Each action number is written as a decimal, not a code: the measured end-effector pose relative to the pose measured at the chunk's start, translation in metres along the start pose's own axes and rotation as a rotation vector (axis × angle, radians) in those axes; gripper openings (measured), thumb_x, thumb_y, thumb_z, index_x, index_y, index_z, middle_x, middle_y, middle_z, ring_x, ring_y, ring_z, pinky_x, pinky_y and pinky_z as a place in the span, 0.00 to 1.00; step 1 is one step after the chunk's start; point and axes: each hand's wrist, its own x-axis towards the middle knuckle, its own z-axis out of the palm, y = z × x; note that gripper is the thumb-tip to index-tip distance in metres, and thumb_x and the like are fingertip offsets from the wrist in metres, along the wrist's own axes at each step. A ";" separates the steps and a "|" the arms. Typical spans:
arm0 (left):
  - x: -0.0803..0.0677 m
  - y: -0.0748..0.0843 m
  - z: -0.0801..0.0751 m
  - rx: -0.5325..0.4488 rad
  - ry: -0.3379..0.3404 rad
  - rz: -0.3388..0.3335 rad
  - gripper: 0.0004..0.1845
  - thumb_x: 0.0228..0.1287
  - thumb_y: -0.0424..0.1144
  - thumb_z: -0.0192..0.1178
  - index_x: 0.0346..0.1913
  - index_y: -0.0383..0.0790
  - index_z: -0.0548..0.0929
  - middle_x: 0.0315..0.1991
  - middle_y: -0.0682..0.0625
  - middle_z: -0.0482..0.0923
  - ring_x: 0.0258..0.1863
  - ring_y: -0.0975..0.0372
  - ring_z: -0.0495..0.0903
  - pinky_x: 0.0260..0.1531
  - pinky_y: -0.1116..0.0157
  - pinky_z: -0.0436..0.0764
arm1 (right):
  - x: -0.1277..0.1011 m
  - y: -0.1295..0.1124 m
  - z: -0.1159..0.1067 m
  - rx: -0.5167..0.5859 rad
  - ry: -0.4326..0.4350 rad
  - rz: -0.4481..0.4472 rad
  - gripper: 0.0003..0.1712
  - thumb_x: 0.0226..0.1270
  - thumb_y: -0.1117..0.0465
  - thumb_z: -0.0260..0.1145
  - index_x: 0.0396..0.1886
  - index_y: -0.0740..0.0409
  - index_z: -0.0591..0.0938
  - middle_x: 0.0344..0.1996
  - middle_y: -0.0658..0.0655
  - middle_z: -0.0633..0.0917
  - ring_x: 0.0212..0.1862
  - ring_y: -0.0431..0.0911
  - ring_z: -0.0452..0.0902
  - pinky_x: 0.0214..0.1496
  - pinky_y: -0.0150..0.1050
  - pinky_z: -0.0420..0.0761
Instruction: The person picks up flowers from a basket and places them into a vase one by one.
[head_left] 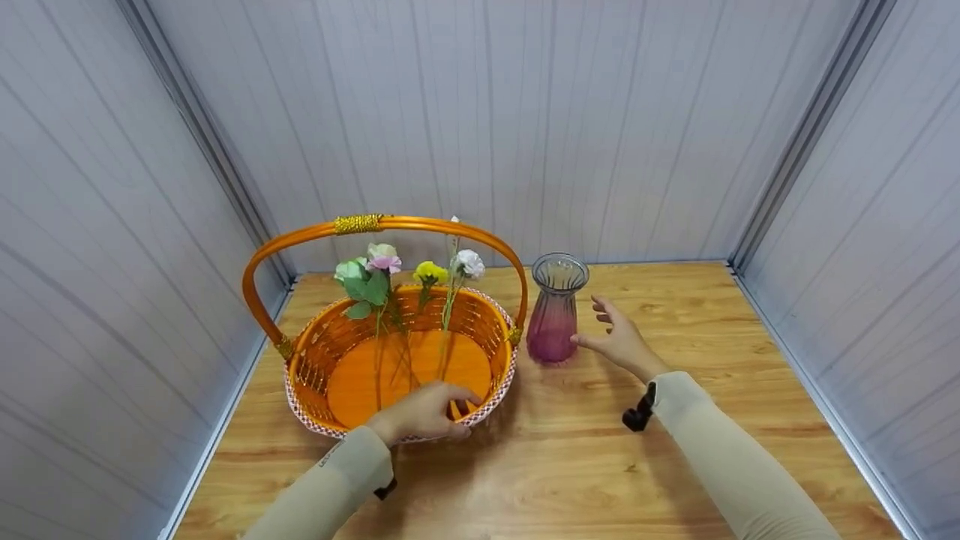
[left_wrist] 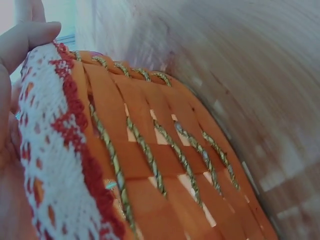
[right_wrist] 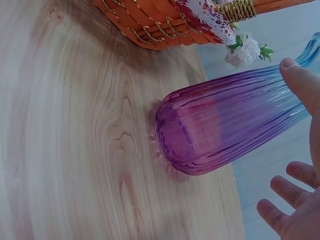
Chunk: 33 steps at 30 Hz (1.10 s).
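An orange woven basket (head_left: 315,360) with a tall hoop handle (head_left: 375,223) stands on the wooden table, holding several artificial flowers (head_left: 390,274) that lean on its far rim. My left hand (head_left: 431,412) grips the basket's near rim (left_wrist: 55,150), fingers curled over its red-and-white lace trim. Just right of the basket stands a ribbed glass vase (head_left: 555,311), purple at the base and clear at the flared mouth. My right hand (head_left: 619,337) is open beside the vase (right_wrist: 225,130), its thumb (right_wrist: 302,80) at the glass and the other fingers spread apart from it.
The wooden table (head_left: 712,315) is enclosed by grey panelled walls at the back (head_left: 525,112) and on both sides. Bare tabletop lies right of the vase and in front of the basket (right_wrist: 150,25).
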 end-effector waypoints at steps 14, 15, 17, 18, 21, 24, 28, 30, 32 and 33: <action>0.001 -0.003 0.000 -0.026 -0.015 -0.034 0.18 0.67 0.43 0.75 0.58 0.52 0.89 0.43 0.58 0.86 0.44 0.60 0.86 0.45 0.60 0.86 | 0.005 -0.005 0.011 0.043 0.004 0.018 0.57 0.68 0.57 0.81 0.88 0.60 0.58 0.81 0.72 0.66 0.80 0.72 0.63 0.83 0.68 0.64; 0.001 -0.003 -0.001 -0.027 -0.021 -0.035 0.18 0.67 0.43 0.75 0.58 0.52 0.89 0.44 0.58 0.86 0.45 0.59 0.86 0.46 0.59 0.86 | 0.005 -0.004 0.011 0.041 0.005 0.016 0.57 0.68 0.56 0.81 0.88 0.60 0.58 0.81 0.72 0.66 0.79 0.72 0.64 0.82 0.68 0.64; 0.001 -0.003 -0.002 -0.028 -0.029 -0.040 0.18 0.68 0.43 0.74 0.59 0.52 0.89 0.44 0.58 0.86 0.46 0.57 0.86 0.46 0.59 0.85 | 0.007 -0.003 0.012 0.041 0.007 0.017 0.58 0.67 0.55 0.82 0.88 0.61 0.58 0.81 0.73 0.66 0.79 0.72 0.64 0.82 0.69 0.65; 0.001 -0.002 -0.002 -0.028 -0.031 -0.039 0.18 0.68 0.43 0.74 0.59 0.53 0.89 0.44 0.58 0.86 0.46 0.57 0.86 0.46 0.59 0.85 | 0.008 -0.003 0.012 0.041 0.011 0.017 0.58 0.67 0.56 0.82 0.88 0.62 0.58 0.81 0.73 0.66 0.79 0.72 0.64 0.82 0.69 0.65; 0.001 -0.002 -0.002 -0.029 -0.036 -0.039 0.17 0.68 0.42 0.74 0.59 0.53 0.89 0.44 0.58 0.86 0.46 0.58 0.86 0.46 0.59 0.85 | 0.012 0.000 0.015 0.051 0.018 0.019 0.60 0.67 0.56 0.82 0.88 0.63 0.56 0.81 0.73 0.66 0.80 0.72 0.62 0.83 0.68 0.65; 0.003 -0.003 -0.002 -0.028 -0.041 -0.024 0.17 0.68 0.42 0.75 0.58 0.52 0.89 0.44 0.58 0.86 0.45 0.60 0.86 0.46 0.59 0.86 | 0.017 0.002 0.019 0.074 0.030 0.025 0.60 0.67 0.59 0.82 0.88 0.63 0.55 0.81 0.73 0.65 0.81 0.71 0.62 0.83 0.68 0.64; 0.003 -0.003 -0.003 -0.022 -0.047 -0.021 0.18 0.68 0.42 0.75 0.60 0.52 0.89 0.44 0.57 0.87 0.47 0.58 0.87 0.47 0.59 0.86 | 0.025 0.006 0.025 0.099 0.043 0.034 0.61 0.67 0.59 0.82 0.88 0.62 0.54 0.81 0.74 0.64 0.82 0.71 0.61 0.83 0.68 0.64; 0.003 -0.003 -0.003 -0.016 -0.047 -0.021 0.19 0.68 0.43 0.75 0.60 0.51 0.89 0.45 0.57 0.87 0.47 0.58 0.86 0.47 0.59 0.86 | 0.029 0.007 0.028 0.109 0.046 0.037 0.62 0.66 0.58 0.83 0.88 0.62 0.53 0.81 0.75 0.63 0.82 0.72 0.60 0.83 0.69 0.64; 0.002 -0.003 -0.003 -0.005 -0.044 -0.021 0.19 0.68 0.43 0.74 0.60 0.51 0.89 0.45 0.57 0.87 0.47 0.60 0.86 0.48 0.59 0.86 | 0.032 0.007 0.031 0.123 0.047 0.036 0.63 0.66 0.58 0.83 0.89 0.61 0.53 0.81 0.75 0.64 0.81 0.72 0.60 0.83 0.69 0.63; 0.002 -0.003 -0.003 0.002 -0.040 -0.018 0.18 0.68 0.43 0.74 0.60 0.51 0.89 0.45 0.57 0.88 0.47 0.60 0.86 0.48 0.59 0.86 | 0.034 0.007 0.033 0.127 0.046 0.034 0.63 0.66 0.58 0.83 0.89 0.62 0.52 0.81 0.75 0.64 0.82 0.72 0.60 0.83 0.69 0.63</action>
